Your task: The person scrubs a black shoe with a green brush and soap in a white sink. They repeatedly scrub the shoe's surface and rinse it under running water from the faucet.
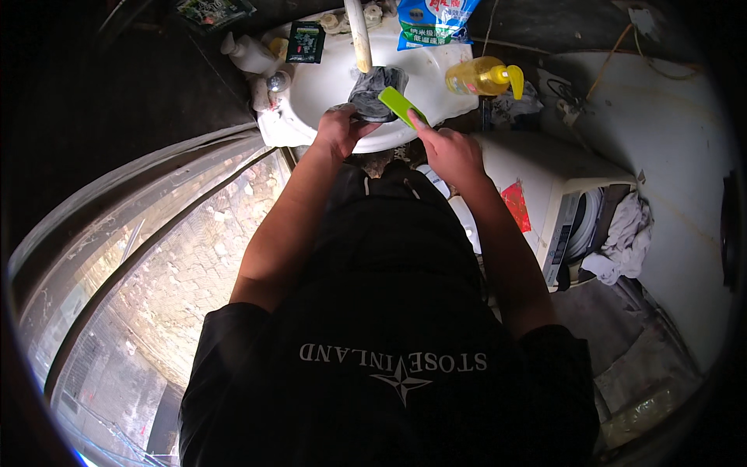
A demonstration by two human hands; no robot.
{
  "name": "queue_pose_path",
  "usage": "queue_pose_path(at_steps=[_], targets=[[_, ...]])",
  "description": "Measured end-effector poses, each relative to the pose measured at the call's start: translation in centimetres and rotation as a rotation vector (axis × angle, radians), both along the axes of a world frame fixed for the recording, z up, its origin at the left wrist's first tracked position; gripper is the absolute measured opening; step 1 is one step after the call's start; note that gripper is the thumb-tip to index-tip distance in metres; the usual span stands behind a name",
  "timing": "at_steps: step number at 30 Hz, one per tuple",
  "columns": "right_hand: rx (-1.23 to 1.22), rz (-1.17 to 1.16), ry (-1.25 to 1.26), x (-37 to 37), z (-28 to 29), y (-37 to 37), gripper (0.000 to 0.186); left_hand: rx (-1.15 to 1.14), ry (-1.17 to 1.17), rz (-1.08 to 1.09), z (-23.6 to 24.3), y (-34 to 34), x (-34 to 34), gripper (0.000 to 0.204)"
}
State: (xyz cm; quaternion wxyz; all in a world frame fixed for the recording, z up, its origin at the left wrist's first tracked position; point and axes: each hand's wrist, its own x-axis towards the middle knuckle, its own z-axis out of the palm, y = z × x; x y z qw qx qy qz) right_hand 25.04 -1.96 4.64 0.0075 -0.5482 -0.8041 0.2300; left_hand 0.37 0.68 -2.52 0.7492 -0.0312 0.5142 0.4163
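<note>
Over the white washbasin (307,97) my left hand (338,131) grips the near left edge of a dark grey shoe (379,87), streaked with whitish suds. My right hand (451,152) is closed round a bright green brush (399,106), its thumb lying along the back. The brush reaches the shoe's right side; its bristles are hidden, so I cannot tell whether they touch. Just beyond the shoe, a pale pipe-like spout (358,39) comes down over the basin.
A yellow pump bottle (484,76) lies on the basin's right rim, near a blue-and-white packet (436,23). On the left rim are a dark sachet (305,42) and a white bottle (247,54). A front-loading washing machine (545,183) stands right, white cloth (626,237) hanging out. A window (179,265) is left.
</note>
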Motion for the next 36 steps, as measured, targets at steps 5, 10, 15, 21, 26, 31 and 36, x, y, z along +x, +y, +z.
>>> queue_pose_path(at_steps=[5, 10, 15, 21, 26, 31, 36], targets=[[0.042, 0.096, -0.063, -0.6, -0.8, 1.5, 0.063, 0.027, 0.071, 0.015, 0.1, -0.1, 0.8, 0.029], [-0.007, 0.152, -0.024, -2.4, -0.3, 2.6, 0.063, 0.086, 0.1, -0.045, 0.5, -0.2, 0.0, 0.03], [-0.034, 0.204, -0.037, -4.0, -0.2, 3.3, 0.062, 0.148, 0.135, -0.201, 1.7, -1.1, 1.5, 0.049], [-0.132, 0.22, -0.1, -2.8, 1.7, 4.0, 0.06, 0.149, 0.164, -0.185, 1.9, -1.3, 0.8, 0.037], [-0.078, 0.195, -0.06, 0.4, 1.8, 2.3, 0.06, 0.136, 0.109, -0.071, 2.6, -1.4, -0.7, 0.032], [-0.091, 0.136, 0.175, 1.3, 1.1, 1.1, 0.053, 0.148, 0.133, -0.093, 1.6, -2.5, -2.7, 0.037], [-0.164, -0.286, 0.311, -0.1, 0.5, 3.1, 0.047, 0.252, 0.3, -0.233, -0.3, -4.4, -5.9, 0.054]])
